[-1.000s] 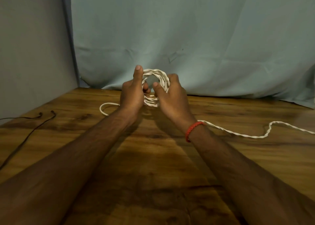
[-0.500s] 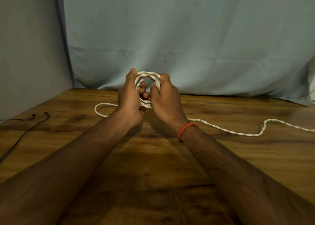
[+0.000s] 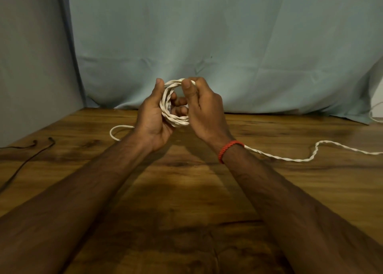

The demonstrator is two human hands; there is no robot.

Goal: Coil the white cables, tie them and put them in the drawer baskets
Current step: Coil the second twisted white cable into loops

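Far left of the frame, on the wooden table (image 3: 186,201): thin black cable (image 3: 22,161), slack, well apart from the work, no part of the task.

Left of centre: short free end of the white cable (image 3: 113,131), curving out from under the left wrist, lying on the wood. Probably left out on purpose, as the piece to tie with.

Centre, raised above the far part of the table: left hand (image 3: 151,118), gripping the coil (image 3: 176,121), thumb up against the upper left of the ring, fingers passed through the hole. Serves as the former, holding the turns stacked and round.

Just right of it: right hand (image 3: 207,112), thumb and forefinger pinching the top strand of the coil, other fingers curled behind. Likely laying one more turn into place and keeping it snug against the rest.

At the right wrist: red braided bracelet (image 3: 228,148).

Right of the wrist: uncoiled length of the same twisted white cable (image 3: 290,159), snaking over the table and out at the right edge. Slack enough to feed without dragging; several turns left to wind, tying not yet begun.

Far right edge: a further white cable (image 3: 373,116) near the blue-grey cloth backdrop (image 3: 207,35). Drawer baskets nowhere in view.
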